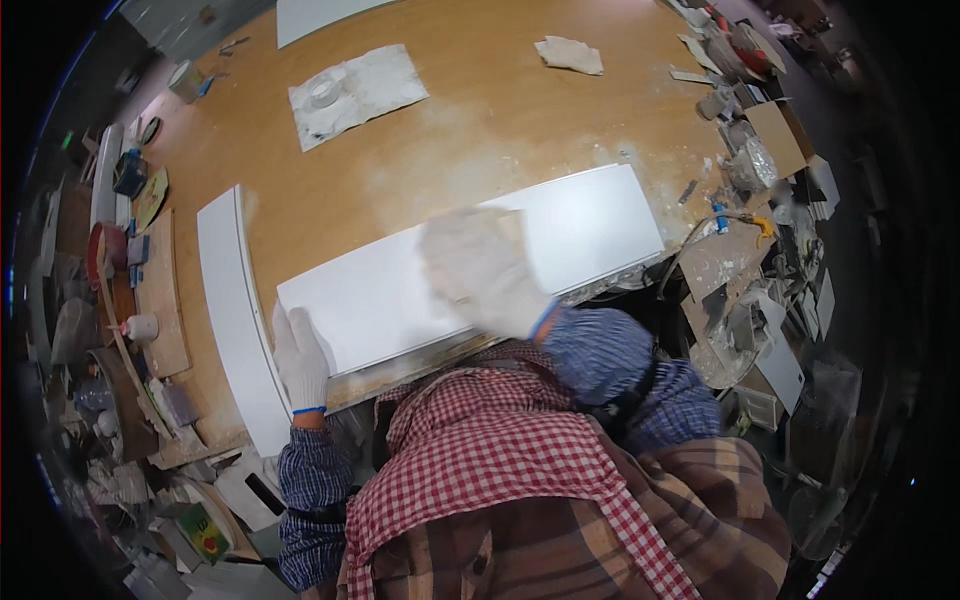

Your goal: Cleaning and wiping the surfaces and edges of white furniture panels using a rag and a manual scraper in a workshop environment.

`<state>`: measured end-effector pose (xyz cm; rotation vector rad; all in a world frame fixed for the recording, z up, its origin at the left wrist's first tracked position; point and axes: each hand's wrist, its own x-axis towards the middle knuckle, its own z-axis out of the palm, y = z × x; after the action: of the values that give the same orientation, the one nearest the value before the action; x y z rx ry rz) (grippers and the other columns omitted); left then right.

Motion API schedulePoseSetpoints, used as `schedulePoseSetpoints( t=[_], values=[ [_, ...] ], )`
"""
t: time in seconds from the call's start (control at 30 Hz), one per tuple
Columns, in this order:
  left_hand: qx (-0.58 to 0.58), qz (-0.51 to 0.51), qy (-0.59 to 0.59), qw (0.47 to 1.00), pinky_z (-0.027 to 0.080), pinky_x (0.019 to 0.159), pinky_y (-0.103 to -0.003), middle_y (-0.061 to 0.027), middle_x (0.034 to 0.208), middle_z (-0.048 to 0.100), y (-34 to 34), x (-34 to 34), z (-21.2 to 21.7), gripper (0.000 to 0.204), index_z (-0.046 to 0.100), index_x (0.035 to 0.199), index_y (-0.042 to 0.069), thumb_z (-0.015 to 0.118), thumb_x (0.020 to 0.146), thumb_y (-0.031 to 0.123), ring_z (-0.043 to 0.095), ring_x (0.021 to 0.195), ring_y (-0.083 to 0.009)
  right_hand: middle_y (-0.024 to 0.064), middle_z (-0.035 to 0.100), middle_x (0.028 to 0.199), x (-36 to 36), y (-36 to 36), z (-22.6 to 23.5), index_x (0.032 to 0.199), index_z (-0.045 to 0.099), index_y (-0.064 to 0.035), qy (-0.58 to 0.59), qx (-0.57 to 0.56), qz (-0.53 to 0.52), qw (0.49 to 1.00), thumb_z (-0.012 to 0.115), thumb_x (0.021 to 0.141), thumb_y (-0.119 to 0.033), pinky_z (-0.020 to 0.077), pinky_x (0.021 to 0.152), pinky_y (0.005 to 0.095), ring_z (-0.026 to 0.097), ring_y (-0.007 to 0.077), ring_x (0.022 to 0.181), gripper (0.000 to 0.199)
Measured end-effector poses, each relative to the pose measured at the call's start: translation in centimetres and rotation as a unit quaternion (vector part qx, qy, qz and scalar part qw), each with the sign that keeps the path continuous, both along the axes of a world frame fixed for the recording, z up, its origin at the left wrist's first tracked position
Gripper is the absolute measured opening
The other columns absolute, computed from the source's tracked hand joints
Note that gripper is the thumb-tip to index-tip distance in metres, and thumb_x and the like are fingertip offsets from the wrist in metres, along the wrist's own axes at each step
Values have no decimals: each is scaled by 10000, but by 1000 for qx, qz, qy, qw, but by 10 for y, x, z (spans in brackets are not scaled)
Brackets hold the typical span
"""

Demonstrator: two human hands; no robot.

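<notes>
A long white panel [590, 215] lies across the near edge of the table. My left hand [300, 358], in a white knit glove, rests against the panel's left end with its fingers stretched out. My gloved right hand [480, 275] is over the panel's middle, smeared by motion. Beneath it shows the edge of a pale tan sheet [514, 226], pressed to the panel; its exact kind is unclear. To the left of my left hand lies a second narrow white panel [232, 310], pointing away from me.
Farther back are a dusty white sheet [385, 90] bearing a small round container [324, 93], and a folded tan cloth [569, 55]. Another white panel [320, 15] is at the far edge. Clutter crowds both sides, including a white bottle [141, 327] and a yellow-handled tool [763, 228].
</notes>
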<state>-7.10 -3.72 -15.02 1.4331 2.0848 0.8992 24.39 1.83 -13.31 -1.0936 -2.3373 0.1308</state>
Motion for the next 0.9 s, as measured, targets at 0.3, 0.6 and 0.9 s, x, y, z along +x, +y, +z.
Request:
schedulePoseSetpoints(
  t=[0.3,0.6,0.9],
  values=[
    [-38,34,-53,997,426,1142,-391,-243,1436,630,3,18,23,531,527,1500,-48,470,1135,332,592,1328,-362,216,636,1240,52,-23,56,1224,645,5,-134,-90,-124,979,678,841,-238,423,1125,528,588,391,1235,455],
    [-15,9,9,1000,430,1141,-407,-265,1481,601,3,4,5,553,493,1533,-28,428,1141,357,582,1364,-383,165,666,1135,-103,-41,3,1129,653,-1,157,41,135,977,641,851,-227,442,1102,453,628,334,1112,359],
    [-49,57,73,994,458,1111,-458,-263,1395,665,1,-1,2,556,536,1545,116,409,1127,461,625,1296,-441,200,600,1457,173,-3,0,1406,621,-49,-120,26,-211,970,642,982,-317,317,1236,537,482,386,1438,503]
  ],
)
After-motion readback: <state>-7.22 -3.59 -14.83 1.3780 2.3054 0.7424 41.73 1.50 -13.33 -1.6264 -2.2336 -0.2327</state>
